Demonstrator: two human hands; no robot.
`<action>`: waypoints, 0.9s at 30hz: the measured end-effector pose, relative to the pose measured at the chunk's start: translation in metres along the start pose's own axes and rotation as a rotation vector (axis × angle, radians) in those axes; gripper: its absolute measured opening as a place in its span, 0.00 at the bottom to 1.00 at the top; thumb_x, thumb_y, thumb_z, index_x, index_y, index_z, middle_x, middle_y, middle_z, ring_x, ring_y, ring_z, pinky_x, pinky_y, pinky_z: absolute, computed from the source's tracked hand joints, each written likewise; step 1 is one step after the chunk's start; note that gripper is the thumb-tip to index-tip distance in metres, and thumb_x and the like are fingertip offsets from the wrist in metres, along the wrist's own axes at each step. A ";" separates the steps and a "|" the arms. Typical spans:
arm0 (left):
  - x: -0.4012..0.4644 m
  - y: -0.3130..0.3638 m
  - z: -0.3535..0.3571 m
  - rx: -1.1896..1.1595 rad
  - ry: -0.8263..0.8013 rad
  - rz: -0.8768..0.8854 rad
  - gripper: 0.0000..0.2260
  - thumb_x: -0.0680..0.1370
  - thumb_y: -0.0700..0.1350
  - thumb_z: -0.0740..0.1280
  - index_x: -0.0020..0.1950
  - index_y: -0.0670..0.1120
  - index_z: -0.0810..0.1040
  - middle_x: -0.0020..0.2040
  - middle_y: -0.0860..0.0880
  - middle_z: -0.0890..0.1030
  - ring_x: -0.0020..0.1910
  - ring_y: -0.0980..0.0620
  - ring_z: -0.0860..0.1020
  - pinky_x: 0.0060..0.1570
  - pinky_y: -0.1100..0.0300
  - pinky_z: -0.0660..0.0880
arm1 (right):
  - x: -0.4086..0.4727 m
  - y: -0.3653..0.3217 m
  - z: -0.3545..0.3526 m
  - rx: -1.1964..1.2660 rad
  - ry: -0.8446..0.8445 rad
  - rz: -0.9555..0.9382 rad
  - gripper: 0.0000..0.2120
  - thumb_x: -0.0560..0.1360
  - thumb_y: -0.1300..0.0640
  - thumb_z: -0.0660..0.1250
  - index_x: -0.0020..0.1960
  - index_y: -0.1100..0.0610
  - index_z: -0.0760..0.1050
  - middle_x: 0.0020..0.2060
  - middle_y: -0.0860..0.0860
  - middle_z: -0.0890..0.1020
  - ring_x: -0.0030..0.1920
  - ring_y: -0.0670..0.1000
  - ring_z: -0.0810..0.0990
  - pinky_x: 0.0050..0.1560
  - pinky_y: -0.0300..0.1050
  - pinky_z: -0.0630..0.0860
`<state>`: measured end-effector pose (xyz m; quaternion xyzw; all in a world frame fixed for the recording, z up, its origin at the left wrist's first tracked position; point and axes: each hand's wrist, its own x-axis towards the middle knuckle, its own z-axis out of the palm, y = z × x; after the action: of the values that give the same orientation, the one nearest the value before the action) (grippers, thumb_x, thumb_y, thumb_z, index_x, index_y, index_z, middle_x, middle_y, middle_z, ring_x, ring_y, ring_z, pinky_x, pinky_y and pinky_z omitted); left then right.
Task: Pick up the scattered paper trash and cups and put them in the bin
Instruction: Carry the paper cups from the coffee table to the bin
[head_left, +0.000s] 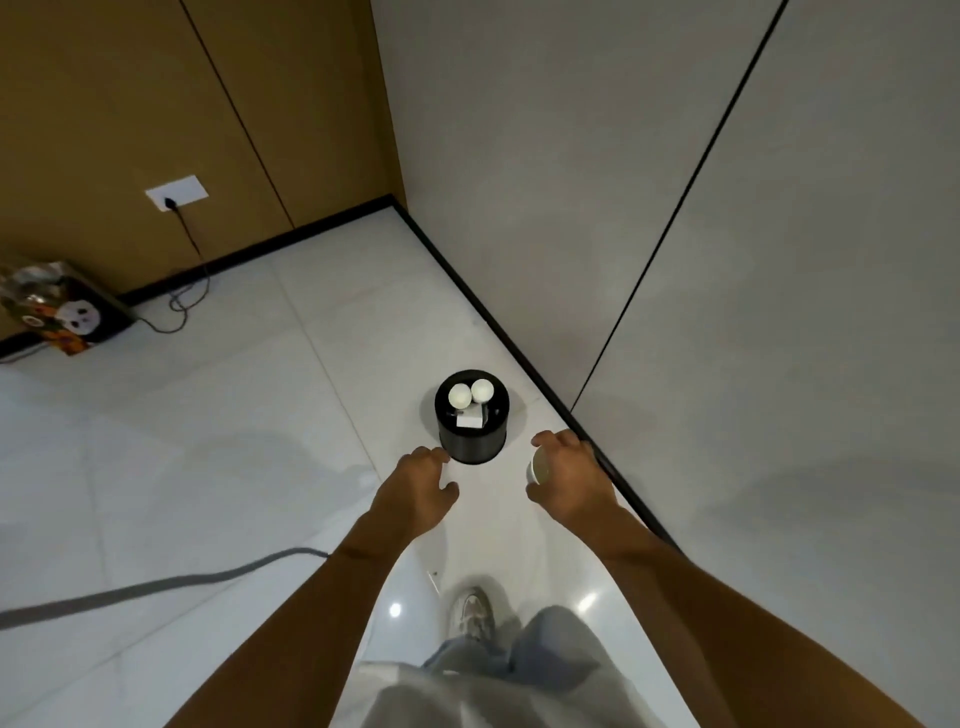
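Two hands near the bin: right hand fingers grip a cup, left hand loosely curled, empty.

office-like room | tiled floor | panelled walls | wall socket

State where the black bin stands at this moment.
In the head view the black bin stands on the white floor right of centre, close to the grey wall's dark baseboard, just beyond both hands.

One head-worn wide-angle view — looking steeply down at the floor from standing height.
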<state>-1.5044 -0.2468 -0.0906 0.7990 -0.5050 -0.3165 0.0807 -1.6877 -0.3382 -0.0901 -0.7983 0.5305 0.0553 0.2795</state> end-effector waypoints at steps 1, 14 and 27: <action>0.017 0.000 -0.008 -0.012 -0.007 -0.003 0.20 0.78 0.47 0.64 0.70 0.43 0.69 0.64 0.44 0.73 0.63 0.47 0.73 0.58 0.61 0.69 | 0.017 -0.002 -0.005 0.002 -0.013 -0.002 0.27 0.71 0.56 0.70 0.68 0.53 0.66 0.61 0.53 0.70 0.62 0.55 0.68 0.54 0.46 0.75; 0.227 -0.019 -0.027 -0.068 -0.058 -0.184 0.20 0.79 0.49 0.62 0.70 0.47 0.67 0.66 0.47 0.71 0.65 0.49 0.69 0.59 0.59 0.69 | 0.249 -0.003 -0.025 -0.103 -0.150 -0.072 0.29 0.74 0.55 0.69 0.72 0.53 0.63 0.66 0.53 0.68 0.65 0.54 0.68 0.60 0.43 0.71; 0.410 -0.128 0.053 -0.040 -0.079 -0.292 0.21 0.79 0.50 0.61 0.71 0.47 0.65 0.70 0.50 0.68 0.71 0.51 0.63 0.62 0.57 0.69 | 0.466 0.018 0.123 -0.098 -0.177 -0.111 0.25 0.73 0.57 0.70 0.68 0.54 0.67 0.65 0.52 0.71 0.62 0.54 0.70 0.52 0.44 0.76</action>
<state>-1.3197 -0.5270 -0.3638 0.8492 -0.3796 -0.3660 0.0298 -1.4765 -0.6615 -0.3798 -0.8313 0.4553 0.1357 0.2886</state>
